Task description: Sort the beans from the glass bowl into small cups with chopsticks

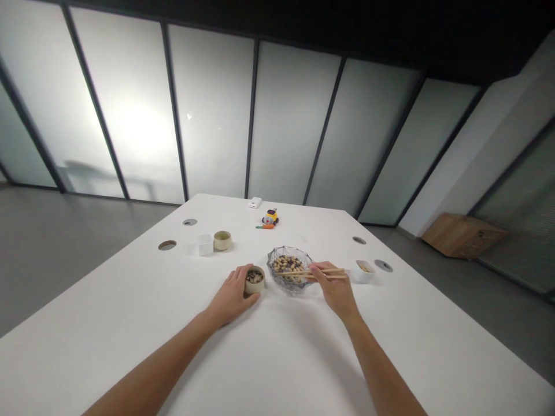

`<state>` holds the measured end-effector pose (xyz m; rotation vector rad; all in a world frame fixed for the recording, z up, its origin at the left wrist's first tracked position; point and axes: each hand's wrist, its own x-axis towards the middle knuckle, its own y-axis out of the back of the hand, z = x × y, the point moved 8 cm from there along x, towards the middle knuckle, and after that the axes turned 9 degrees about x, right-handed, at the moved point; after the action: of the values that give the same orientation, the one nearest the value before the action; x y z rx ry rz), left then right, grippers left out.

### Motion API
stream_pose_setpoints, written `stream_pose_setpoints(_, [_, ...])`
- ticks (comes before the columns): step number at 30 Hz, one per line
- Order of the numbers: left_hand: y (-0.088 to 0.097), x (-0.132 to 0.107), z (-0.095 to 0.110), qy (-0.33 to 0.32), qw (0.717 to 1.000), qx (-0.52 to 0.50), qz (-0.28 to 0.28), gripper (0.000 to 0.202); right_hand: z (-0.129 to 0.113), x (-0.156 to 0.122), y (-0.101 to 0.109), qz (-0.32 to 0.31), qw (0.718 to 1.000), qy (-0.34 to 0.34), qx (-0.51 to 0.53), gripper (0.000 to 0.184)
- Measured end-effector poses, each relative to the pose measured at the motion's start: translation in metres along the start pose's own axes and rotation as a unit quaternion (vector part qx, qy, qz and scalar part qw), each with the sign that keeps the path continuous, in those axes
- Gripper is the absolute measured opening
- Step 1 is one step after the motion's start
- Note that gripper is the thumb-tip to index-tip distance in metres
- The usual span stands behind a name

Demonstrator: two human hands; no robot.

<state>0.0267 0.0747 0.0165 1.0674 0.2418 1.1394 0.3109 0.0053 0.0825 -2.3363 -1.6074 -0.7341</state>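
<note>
My left hand [232, 296] is wrapped round the side of a small beige cup [255, 287], which stands on the white table and holds dark, seed-like bits. In my right hand [333, 292] is a pair of wooden chopsticks [333, 274]. Their tips reach into a clear glass bowl [292, 286] just right of the cup. Pale nuts or beans [286, 264] mixed with dark pieces fill the bowl. Whether the chopstick tips pinch a piece is too small to tell.
Right of my right hand stands a white container [363, 276] with some light pieces. Farther left are a clear plastic container [205, 245] and another beige cup [222, 241]. A yellow toy vehicle [271, 216], an orange carrot-shaped thing [266, 227] and a white object [255, 203] lie toward the far edge.
</note>
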Motion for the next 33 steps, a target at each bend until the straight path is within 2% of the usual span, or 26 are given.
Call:
stream_pose_setpoints(2, [0.0,0.0,0.0,0.001,1.0,0.0,0.0,0.069,-0.003,-0.002,-0.012,-0.022,0.999,0.039,-0.023,0.051])
stream_pose_setpoints(5, [0.001,0.0,-0.001,0.0,1.0,0.0,0.003,0.067,-0.006,-0.003,-0.016,-0.012,0.995,0.082,-0.048,0.049])
stream_pose_setpoints(10, [0.0,0.0,-0.002,-0.011,1.0,0.0,0.0,0.068,-0.008,-0.001,0.003,0.049,0.99,0.102,-0.078,0.049])
stream_pose_setpoints(14, [0.0,0.0,-0.002,-0.012,1.0,-0.001,0.005,0.068,-0.004,0.005,0.025,0.093,0.991,0.071,-0.069,0.056])
stream_pose_setpoints(17, [0.002,0.0,-0.001,-0.012,1.0,-0.002,0.005,0.067,-0.002,0.007,0.03,0.088,0.994,0.049,-0.037,0.054])
stream_pose_setpoints(19, [0.002,0.0,0.0,-0.01,1.0,-0.002,0.003,0.066,-0.005,0.006,0.024,0.063,0.996,0.059,-0.034,0.049])
stream_pose_setpoints(26, [0.003,0.001,0.001,-0.007,1.0,-0.002,0.0,0.066,-0.013,-0.003,-0.018,-0.029,0.992,0.121,-0.026,0.038])
stream_pose_setpoints(29, [0.004,0.0,0.003,-0.01,1.0,-0.001,0.004,0.065,-0.013,-0.003,-0.025,-0.039,0.989,0.137,-0.037,0.039])
stream_pose_setpoints(33, [0.005,0.0,0.005,-0.01,1.0,0.002,0.004,0.065,-0.016,-0.004,-0.023,-0.037,0.987,0.145,-0.053,0.037])
